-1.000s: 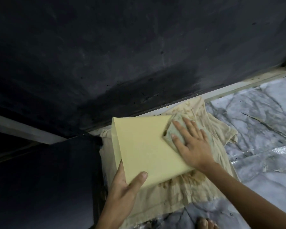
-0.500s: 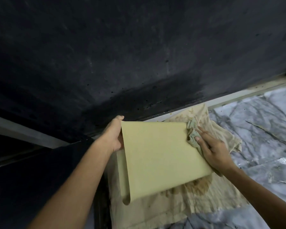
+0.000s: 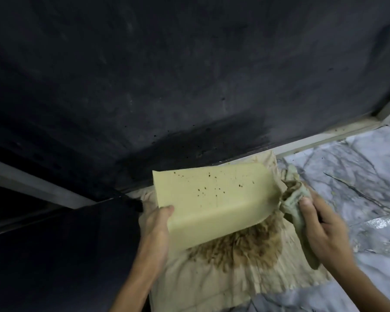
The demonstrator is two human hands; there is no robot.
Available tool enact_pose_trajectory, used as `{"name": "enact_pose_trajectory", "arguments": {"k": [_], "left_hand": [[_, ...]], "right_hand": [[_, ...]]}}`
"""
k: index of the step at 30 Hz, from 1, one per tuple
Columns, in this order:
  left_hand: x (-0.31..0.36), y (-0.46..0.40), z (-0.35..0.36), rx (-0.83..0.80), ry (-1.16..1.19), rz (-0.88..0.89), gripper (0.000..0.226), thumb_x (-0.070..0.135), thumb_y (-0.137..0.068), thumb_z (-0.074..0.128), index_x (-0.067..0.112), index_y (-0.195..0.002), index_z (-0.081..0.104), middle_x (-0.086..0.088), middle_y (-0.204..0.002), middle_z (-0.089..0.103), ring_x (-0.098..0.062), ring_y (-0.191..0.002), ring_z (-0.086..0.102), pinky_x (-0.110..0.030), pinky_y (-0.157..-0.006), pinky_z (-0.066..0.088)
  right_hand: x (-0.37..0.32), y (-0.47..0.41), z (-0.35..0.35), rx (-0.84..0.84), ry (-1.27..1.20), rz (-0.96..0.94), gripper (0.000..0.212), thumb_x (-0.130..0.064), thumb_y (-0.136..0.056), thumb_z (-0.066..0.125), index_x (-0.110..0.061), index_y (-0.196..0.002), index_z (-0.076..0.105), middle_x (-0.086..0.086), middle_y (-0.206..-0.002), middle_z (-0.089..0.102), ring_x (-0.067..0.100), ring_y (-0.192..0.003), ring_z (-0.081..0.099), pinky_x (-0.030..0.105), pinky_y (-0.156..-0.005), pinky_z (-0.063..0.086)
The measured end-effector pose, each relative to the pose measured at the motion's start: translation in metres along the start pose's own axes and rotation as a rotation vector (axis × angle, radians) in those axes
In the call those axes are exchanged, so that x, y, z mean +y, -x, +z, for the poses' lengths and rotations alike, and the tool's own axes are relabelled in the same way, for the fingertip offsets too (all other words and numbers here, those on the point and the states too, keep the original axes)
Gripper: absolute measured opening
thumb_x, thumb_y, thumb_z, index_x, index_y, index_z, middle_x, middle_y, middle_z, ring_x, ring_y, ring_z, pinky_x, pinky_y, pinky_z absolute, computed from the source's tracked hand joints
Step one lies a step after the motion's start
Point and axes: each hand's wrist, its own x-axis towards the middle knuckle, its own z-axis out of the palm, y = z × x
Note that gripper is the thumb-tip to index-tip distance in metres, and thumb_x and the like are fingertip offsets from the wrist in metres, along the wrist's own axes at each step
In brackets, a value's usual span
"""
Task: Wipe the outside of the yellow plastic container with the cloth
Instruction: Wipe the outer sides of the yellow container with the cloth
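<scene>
The yellow plastic container [image 3: 214, 199] is held tilted above a stained beige cloth spread on the floor. Its upward face carries several small brown specks. My left hand [image 3: 157, 224] grips its lower left edge, thumb on top. My right hand [image 3: 322, 224] holds a crumpled greenish wiping cloth [image 3: 296, 199] just off the container's right side, touching or nearly touching its edge. The wiping cloth shows brown dirt on its bunched top and hangs down below my palm.
The beige floor cloth [image 3: 245, 273] has a large brown stain under the container. Marble-patterned floor [image 3: 347, 172] lies to the right. A dark wall [image 3: 189, 75] rises behind, with a pale skirting strip [image 3: 324, 136] along its base. A dark panel [image 3: 54, 255] stands at left.
The container has been turned, showing a speckled face. My left hand moved from its top left corner to its lower left edge. My right hand with the cloth shifted down and right.
</scene>
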Motion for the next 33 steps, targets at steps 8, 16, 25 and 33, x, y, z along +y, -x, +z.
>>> {"name": "enact_pose_trajectory", "arguments": {"k": [8,16,25,33], "left_hand": [[-0.030,0.005,-0.004,0.027,0.077,-0.014,0.022,0.029,-0.098,0.062,0.025,-0.093,0.083,0.006,-0.096,0.086,-0.030,-0.105,0.075,-0.058,-0.101,0.053],[-0.054,0.009,-0.017,-0.008,0.093,-0.038,0.053,0.053,-0.068,0.076,0.024,-0.113,0.078,0.007,-0.110,0.085,-0.021,-0.113,0.076,-0.055,-0.112,0.050],[-0.063,0.004,-0.013,-0.039,0.024,0.034,0.020,0.014,-0.097,0.065,0.019,-0.105,0.083,-0.006,-0.105,0.086,-0.031,-0.111,0.078,-0.055,-0.104,0.055],[-0.064,0.004,-0.016,-0.150,0.051,0.065,0.025,0.031,-0.089,0.077,0.024,-0.112,0.083,-0.008,-0.114,0.084,-0.025,-0.113,0.078,-0.053,-0.106,0.054]], "right_hand": [[-0.016,0.009,0.001,0.018,-0.011,0.024,0.022,-0.043,-0.098,0.040,-0.033,-0.091,0.059,-0.024,-0.081,0.064,-0.004,-0.075,0.058,0.008,-0.064,0.042],[-0.048,0.017,0.046,-0.125,0.005,-0.139,0.038,-0.033,-0.100,0.044,-0.015,-0.126,0.065,-0.020,-0.127,0.063,-0.007,-0.120,0.054,0.012,-0.098,0.041],[-0.091,0.005,0.155,-0.493,0.337,-0.407,0.045,-0.043,-0.104,0.035,-0.021,-0.132,0.063,-0.002,-0.141,0.061,0.018,-0.138,0.047,0.044,-0.115,0.031],[-0.094,-0.002,0.159,-0.698,0.547,-0.496,0.055,-0.060,-0.097,0.029,-0.040,-0.147,0.043,-0.003,-0.158,0.042,0.025,-0.149,0.030,0.046,-0.122,0.014]]}}
